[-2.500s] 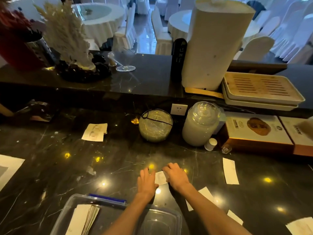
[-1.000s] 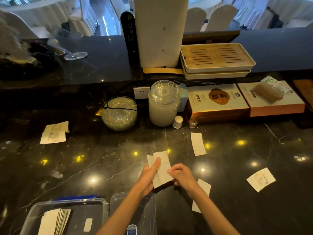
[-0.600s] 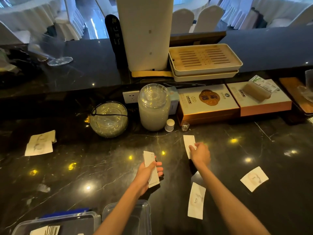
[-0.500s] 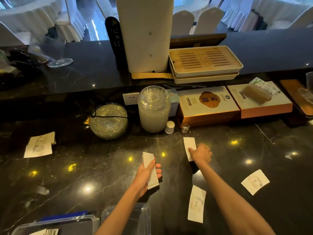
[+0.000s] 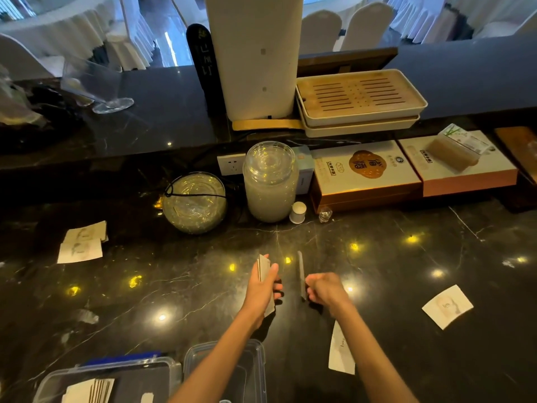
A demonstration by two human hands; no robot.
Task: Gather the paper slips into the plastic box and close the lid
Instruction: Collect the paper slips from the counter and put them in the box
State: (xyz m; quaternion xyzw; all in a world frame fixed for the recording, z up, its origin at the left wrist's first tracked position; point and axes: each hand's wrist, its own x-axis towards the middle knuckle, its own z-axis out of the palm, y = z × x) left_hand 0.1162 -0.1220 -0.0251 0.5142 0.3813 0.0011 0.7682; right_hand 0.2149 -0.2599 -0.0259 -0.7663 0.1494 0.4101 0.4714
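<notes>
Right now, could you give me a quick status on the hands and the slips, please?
Left hand grips small stack; right hand pinches one slip. Plastic box open. Loose slips on counter. Nothing blocking.

The desk (image 5: 122,289) was glossy black stone with thin white veins and yellow light reflections. White paper slips (image 5: 80,248) with faint grey drawings lay on it. A clear plastic box (image 5: 116,379) had a blue edge. A clear glass jar (image 5: 270,181) held something milky off-white. A flat box (image 5: 364,173) was cream with an orange-brown emblem and copper-brown sides. A tray (image 5: 360,97) was tan with dark slots and a cream rim.
</notes>
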